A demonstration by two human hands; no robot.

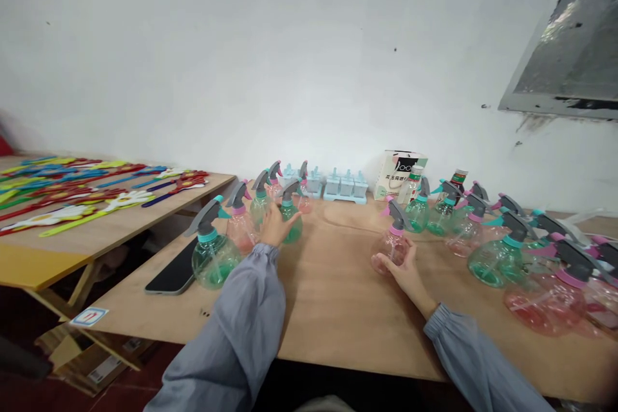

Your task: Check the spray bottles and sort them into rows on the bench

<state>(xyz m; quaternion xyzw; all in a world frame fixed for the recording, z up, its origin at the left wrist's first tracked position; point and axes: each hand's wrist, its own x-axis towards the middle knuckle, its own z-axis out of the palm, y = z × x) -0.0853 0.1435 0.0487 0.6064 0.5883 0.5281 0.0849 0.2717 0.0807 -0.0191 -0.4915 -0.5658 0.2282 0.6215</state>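
My left hand (274, 225) reaches forward and closes round a green spray bottle (291, 214) with a grey trigger in the left cluster of bottles. Wrapped round the base of a pink spray bottle (393, 239), my right hand (404, 268) rests at the middle of the wooden table (338, 309). Both arms wear grey sleeves. More green and pink spray bottles stand to the left (212, 251) and in a crowded group on the right (502, 251).
A black phone (174, 270) lies near the table's left edge. Light-blue ice-pop moulds (345, 187) and a small carton (398, 174) stand by the white wall. A second table (96, 232) on the left carries several colourful hand-shaped clappers.
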